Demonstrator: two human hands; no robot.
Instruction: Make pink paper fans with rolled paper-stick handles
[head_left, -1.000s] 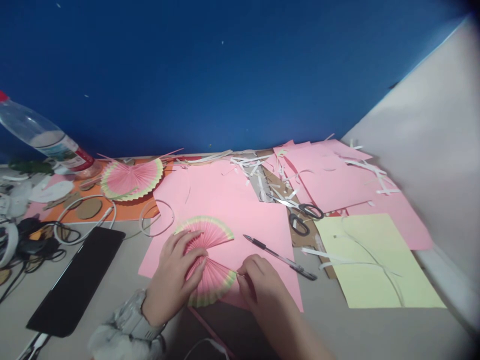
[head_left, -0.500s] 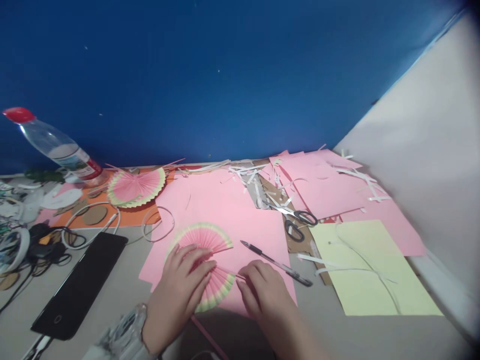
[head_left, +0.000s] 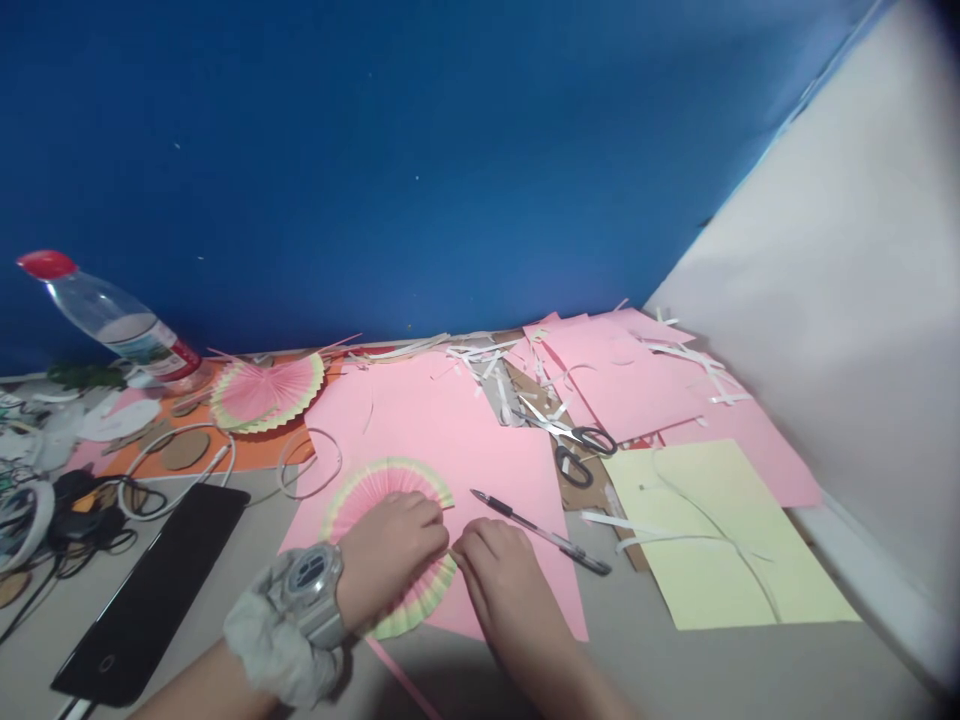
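A round pleated paper fan (head_left: 375, 488), pink with a yellow-green rim, lies on pink paper sheets (head_left: 420, 400). It has a gap on its right side. My left hand (head_left: 394, 550) rests across the fan with its fingers curled closed at the gap; its fingertips are hidden. Pinched between the fingers of my right hand (head_left: 506, 575) is the fan's lower edge by the gap. The two hands nearly touch. A pink paper strip (head_left: 401, 675) sticks out below the fan towards me. Just right of my right hand lies a black pen (head_left: 540, 530).
Scissors (head_left: 574, 440) lie on cardboard beside white paper scraps. Yellow paper (head_left: 727, 540) and more pink sheets (head_left: 615, 375) are at the right. A second pleated fan (head_left: 266, 390), a bottle (head_left: 142, 335), a phone (head_left: 154, 595) and cables (head_left: 82, 500) occupy the left. A blue wall stands behind.
My left hand has slid right across the fan, and its spread fingers have curled in at the gap beside my right hand. The whole view has shifted slightly.
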